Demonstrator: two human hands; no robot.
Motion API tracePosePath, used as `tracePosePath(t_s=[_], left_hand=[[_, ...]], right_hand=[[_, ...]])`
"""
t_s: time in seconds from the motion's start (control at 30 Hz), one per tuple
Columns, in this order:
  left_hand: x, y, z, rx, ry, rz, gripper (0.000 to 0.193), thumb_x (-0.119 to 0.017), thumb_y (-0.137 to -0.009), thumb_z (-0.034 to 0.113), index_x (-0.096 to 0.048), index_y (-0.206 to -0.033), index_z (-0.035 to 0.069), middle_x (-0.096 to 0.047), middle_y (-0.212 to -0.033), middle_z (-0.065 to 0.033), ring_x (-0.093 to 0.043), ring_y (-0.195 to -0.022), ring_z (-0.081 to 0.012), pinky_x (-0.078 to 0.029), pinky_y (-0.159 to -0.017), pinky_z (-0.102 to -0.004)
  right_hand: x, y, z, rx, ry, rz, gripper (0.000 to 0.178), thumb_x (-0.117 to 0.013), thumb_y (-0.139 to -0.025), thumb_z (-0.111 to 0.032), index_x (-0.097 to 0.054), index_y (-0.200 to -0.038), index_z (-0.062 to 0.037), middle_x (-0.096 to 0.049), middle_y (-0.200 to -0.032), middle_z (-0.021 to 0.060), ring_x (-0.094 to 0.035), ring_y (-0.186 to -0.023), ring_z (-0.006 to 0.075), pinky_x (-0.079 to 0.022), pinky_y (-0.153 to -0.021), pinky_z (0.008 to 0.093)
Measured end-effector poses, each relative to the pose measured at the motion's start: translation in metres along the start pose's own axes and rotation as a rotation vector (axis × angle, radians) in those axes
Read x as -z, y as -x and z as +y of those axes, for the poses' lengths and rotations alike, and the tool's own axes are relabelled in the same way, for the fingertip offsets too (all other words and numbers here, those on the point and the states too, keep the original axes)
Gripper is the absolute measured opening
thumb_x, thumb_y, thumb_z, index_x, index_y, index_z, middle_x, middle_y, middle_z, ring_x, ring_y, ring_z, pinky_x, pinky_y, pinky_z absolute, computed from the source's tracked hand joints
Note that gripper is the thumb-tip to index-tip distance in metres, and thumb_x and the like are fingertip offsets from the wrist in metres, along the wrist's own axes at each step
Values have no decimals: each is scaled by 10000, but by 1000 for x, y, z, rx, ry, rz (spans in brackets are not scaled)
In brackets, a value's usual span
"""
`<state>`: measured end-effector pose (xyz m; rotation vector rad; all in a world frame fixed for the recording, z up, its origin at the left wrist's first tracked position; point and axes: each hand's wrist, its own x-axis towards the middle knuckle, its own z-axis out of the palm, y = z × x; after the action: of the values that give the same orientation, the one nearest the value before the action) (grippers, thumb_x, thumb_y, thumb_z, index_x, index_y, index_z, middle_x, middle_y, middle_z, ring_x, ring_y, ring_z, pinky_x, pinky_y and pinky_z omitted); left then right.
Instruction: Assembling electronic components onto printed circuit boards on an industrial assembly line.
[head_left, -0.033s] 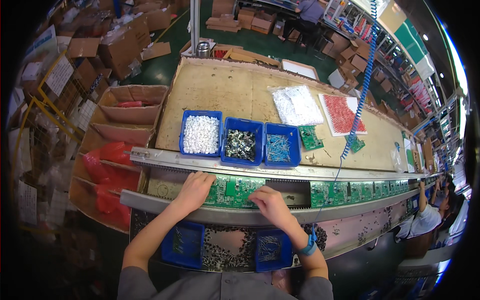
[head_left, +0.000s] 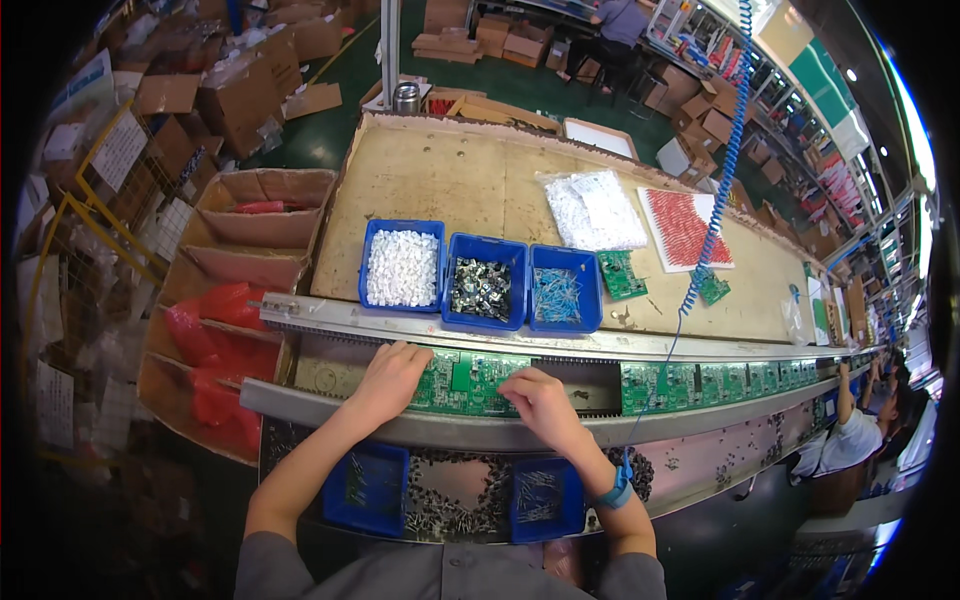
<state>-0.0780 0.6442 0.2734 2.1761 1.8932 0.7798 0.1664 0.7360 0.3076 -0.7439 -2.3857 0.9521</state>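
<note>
A green circuit board [head_left: 465,380] crowded with small parts lies in the metal rail track in front of me. At its left end is my left hand [head_left: 393,378], back up, fingers bent and pressed together at the board; whatever they hold is hidden. Over the board's right end, my right hand [head_left: 542,404] has thumb and fingertips pinched together, and anything between them is too small to make out. Just beyond the track stand three blue bins: one of white parts [head_left: 402,268], one of dark and silvery parts [head_left: 481,290], one of light-blue leaded parts [head_left: 556,297].
More circuit boards [head_left: 655,388] line the track to the right. Nearer me, blue bins of leaded parts [head_left: 545,500] sit among loose components. A bag of white parts [head_left: 597,212] and red parts on a white sheet [head_left: 688,228] lie beyond. A coiled blue cord [head_left: 722,200] hangs down.
The fingertips of my right hand have shifted very slightly away from me over the board. My left hand is almost still.
</note>
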Motion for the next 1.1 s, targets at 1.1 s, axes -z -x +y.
tracePosePath(t_s=[1.1], left_hand=[[-37,97,95,-327,-57,-680,60,-578,-714,106,-602,-717,52,-635,-735,-113,-646,-708,-260,-499,-631,-360]], right_hand=[[-31,-17,25,104,491,17,167,-700,-702,-91,-660,-860,-128,-599,-902,10,-529,-959,238,-369,-830,403]])
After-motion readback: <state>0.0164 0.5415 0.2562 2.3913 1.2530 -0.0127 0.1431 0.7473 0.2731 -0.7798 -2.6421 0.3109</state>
